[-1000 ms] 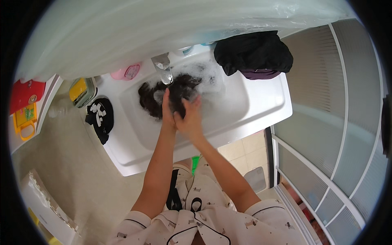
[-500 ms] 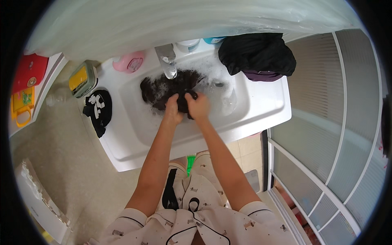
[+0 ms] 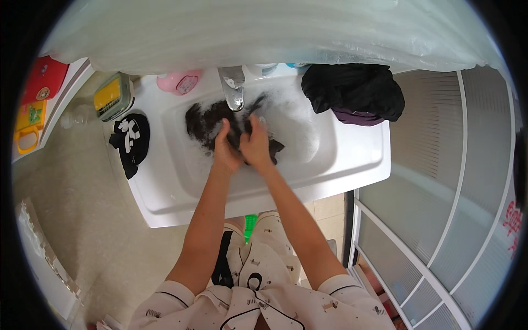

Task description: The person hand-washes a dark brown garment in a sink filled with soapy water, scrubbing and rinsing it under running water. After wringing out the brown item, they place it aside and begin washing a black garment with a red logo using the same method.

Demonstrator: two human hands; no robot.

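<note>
A wet, dark brown-black cloth [image 3: 207, 122] lies bunched in the soapy water of the white sink [image 3: 187, 201], below the faucet [image 3: 233, 88]. My left hand [image 3: 224, 149] holds its near part, thumb pointing up and the other fingers mostly hidden. Close beside it, my right hand [image 3: 256, 144] grips the same cloth, its fingers slightly smeared by motion. A dark corner of the cloth sticks out to the right, past my right wrist. Foam covers much of the water.
A black and purple pile of clothes [image 3: 352, 91] rests on the sink's right rim. On the left rim lies a black-and-white cloth [image 3: 132, 144] beside a grey-and-yellow box [image 3: 113, 98]. A pink container [image 3: 180, 82] stands behind. Ribbed sliding panels [image 3: 423, 154] are on the right.
Both hands have shifted, the fingers loosening from a tight bunch and the thumbs spreading. A cloth corner now shows right of my right hand. The whole view has tilted slightly.
</note>
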